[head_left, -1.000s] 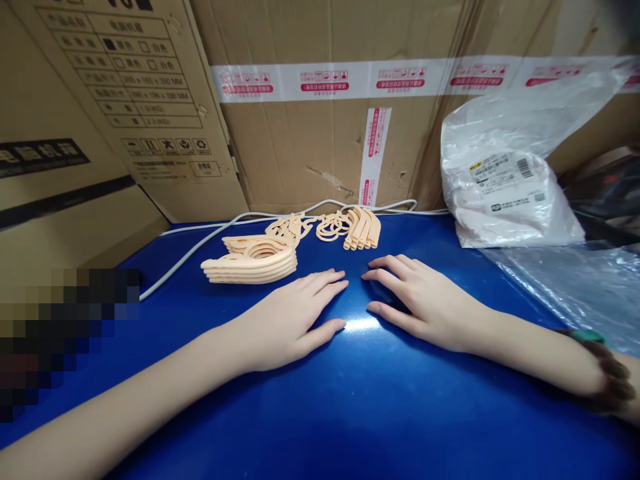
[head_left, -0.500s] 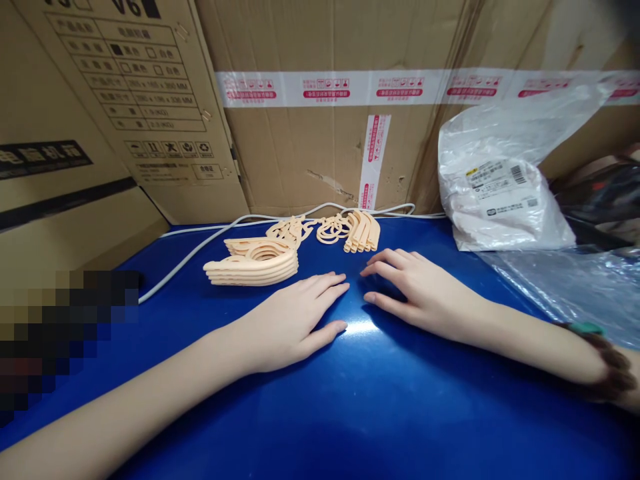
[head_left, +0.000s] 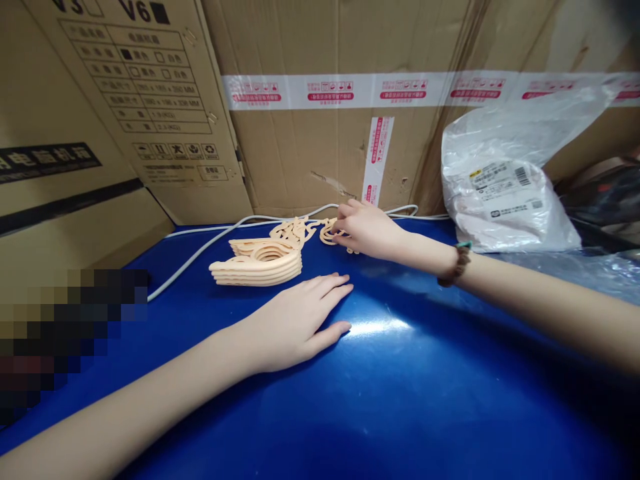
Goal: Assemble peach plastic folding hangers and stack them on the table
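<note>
My left hand (head_left: 305,320) lies flat on the blue tabletop (head_left: 320,420), fingers stretched out and thumb apart, holding nothing. Just beyond it stands a stack of cream plastic hanger arms (head_left: 257,270), curved and nested together. Behind that stack lies a small heap of cream hook-shaped pieces (head_left: 293,230). My right hand (head_left: 367,230) is over the right-hand group of cream parts, with its fingers bent and apart. Its fingertips are at some ring-like cream pieces (head_left: 327,231); I cannot tell whether they touch. The hand covers nearly all of the curved tubular pieces under it.
Behind the parts a white cable (head_left: 200,250) runs along the tabletop. A large cardboard box (head_left: 300,147) closes off the back, and printed cartons (head_left: 135,87) stand at the left. At the right sits a white plastic bag (head_left: 505,193) with a label, beside clear plastic film (head_left: 595,273).
My right hand has moved forward and left from the bare tabletop to over the right-hand cream parts. My left hand stays where it was. The view has shifted slightly.
</note>
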Motion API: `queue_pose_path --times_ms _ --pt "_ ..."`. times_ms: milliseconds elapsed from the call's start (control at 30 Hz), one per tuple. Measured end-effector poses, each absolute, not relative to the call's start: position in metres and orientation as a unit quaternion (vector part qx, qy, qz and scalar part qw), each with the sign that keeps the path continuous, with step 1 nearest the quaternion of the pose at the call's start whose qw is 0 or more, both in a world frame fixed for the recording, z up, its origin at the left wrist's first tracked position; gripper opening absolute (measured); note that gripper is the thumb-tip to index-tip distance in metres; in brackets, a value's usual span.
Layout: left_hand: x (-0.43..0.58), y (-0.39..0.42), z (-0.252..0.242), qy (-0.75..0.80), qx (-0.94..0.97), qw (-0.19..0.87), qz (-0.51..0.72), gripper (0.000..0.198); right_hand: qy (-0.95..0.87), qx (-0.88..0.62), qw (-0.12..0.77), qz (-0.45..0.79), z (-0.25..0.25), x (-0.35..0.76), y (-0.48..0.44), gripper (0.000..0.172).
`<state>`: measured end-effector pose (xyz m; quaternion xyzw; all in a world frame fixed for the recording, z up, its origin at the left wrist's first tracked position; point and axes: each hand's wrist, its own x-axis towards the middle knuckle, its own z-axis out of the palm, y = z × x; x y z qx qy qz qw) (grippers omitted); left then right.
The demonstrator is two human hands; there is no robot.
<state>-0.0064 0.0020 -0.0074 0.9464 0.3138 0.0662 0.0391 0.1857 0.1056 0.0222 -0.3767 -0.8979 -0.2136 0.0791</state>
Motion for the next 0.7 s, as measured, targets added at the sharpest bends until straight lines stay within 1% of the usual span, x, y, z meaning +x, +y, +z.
queue_pose_path --times_ms 167,367,500,700 --pt "-0.007 0.003 -0.008 0.311 0.947 0.04 0.074 0.053 -0.894 -0.388 0.063 -0.216 0.018 0.17 0.123 0.027" --pt "-0.008 0.003 -0.008 0.306 0.948 0.042 0.082 0.052 -0.888 -0.402 0.059 -0.214 0.013 0.162 0.119 0.027" --pt "-0.008 0.003 -0.008 0.31 0.947 0.038 0.072 0.053 -0.89 -0.398 0.069 -0.21 0.013 0.162 0.119 0.028" --pt "-0.007 0.003 -0.007 0.311 0.947 0.042 0.072 0.052 -0.896 -0.385 0.105 -0.194 0.027 0.172 0.112 0.024"
